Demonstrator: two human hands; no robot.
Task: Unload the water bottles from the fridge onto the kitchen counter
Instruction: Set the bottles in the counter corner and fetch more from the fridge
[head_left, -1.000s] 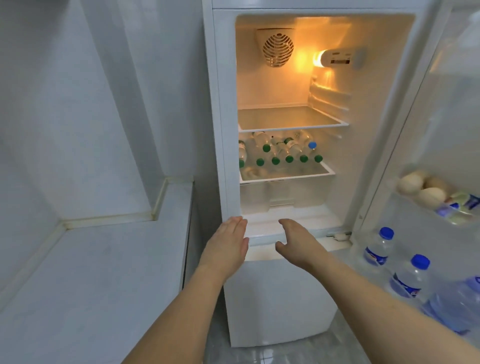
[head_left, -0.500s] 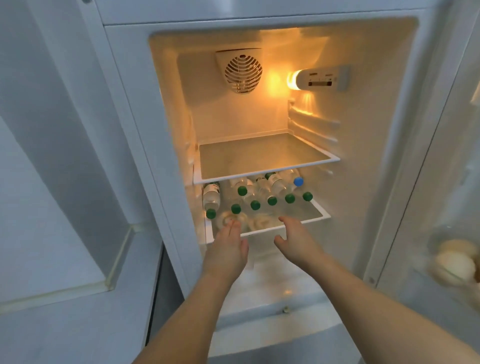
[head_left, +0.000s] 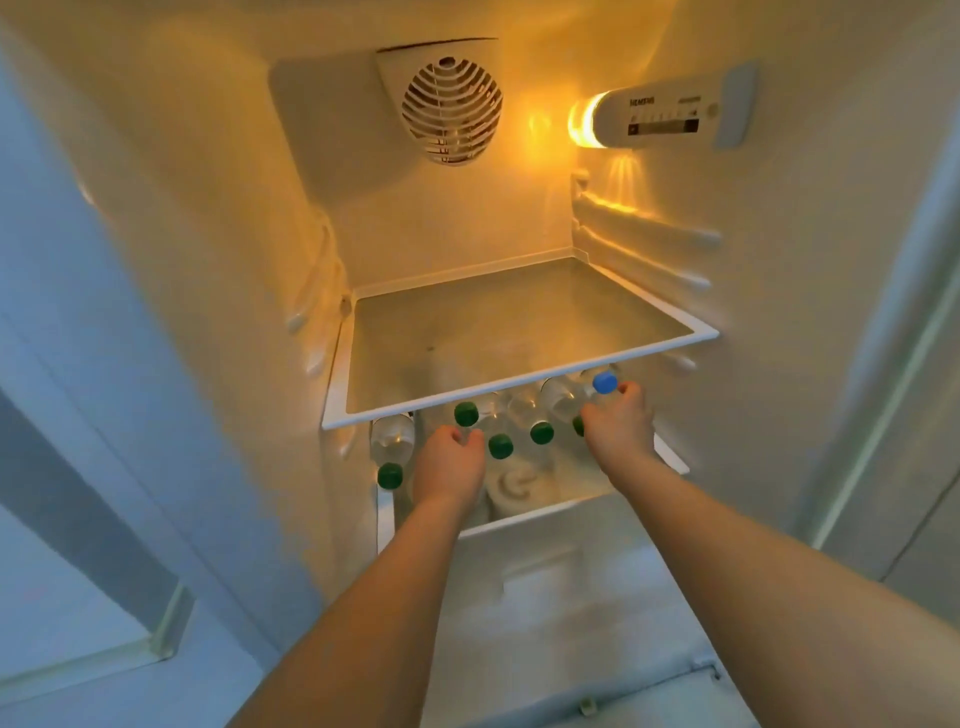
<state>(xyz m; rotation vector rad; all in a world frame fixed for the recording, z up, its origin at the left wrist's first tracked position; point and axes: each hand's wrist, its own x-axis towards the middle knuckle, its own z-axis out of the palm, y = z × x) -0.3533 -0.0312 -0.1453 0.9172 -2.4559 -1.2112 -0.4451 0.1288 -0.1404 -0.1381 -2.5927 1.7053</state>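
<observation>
Several clear water bottles lie on their sides on the fridge's lower shelf (head_left: 672, 460), caps towards me. Most have green caps (head_left: 501, 446); one on top at the right has a blue cap (head_left: 604, 383). My left hand (head_left: 449, 462) reaches in between the far-left bottle (head_left: 390, 441) and the middle ones, its fingers curled down over a bottle it hides. My right hand (head_left: 618, 426) is at the right end of the row, just under the blue cap. Its fingers and thumb curl round a bottle that it mostly covers.
A bare glass shelf (head_left: 519, 395) sits close above the bottles and both hands. The fridge's side walls (head_left: 249, 312) close in left and right. A white drawer front (head_left: 519, 545) lies below the shelf. The kitchen counter (head_left: 78, 686) shows at the lower left.
I have moved much closer to the fridge. Both hands went from the shelf's front edge in among the bottles, and their fingers have curled over bottles.
</observation>
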